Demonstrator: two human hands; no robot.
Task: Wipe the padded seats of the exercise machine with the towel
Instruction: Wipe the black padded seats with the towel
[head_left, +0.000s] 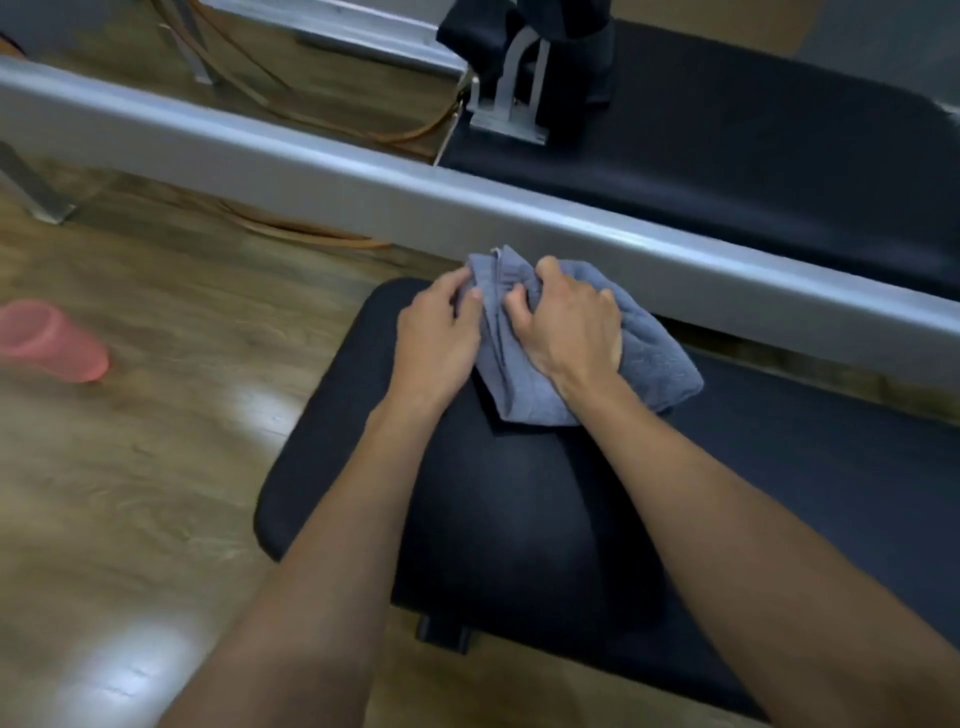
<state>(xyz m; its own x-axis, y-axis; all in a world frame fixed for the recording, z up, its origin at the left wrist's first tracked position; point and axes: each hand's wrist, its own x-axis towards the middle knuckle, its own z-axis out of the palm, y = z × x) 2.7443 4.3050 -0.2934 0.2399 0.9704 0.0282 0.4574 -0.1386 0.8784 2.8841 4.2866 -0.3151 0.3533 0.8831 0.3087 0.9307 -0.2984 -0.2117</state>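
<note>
A folded blue-grey towel (649, 364) lies on the far end of a black padded seat (332, 467) in front of me. My left hand (436, 332) pinches the towel's left edge. My right hand (566, 322) presses on top of the towel with its fingers curled into the cloth. Both forearms reach over the seat. A second black padded seat (753, 171) lies beyond a grey metal rail (363, 171).
Wooden floor (156, 441) spreads to the left, with a pink plastic cup (52, 343) lying on it. Orange cables (311, 234) run under the rail. A grey metal bracket (511, 104) and a dark upright pad (519, 36) stand at the far seat's end.
</note>
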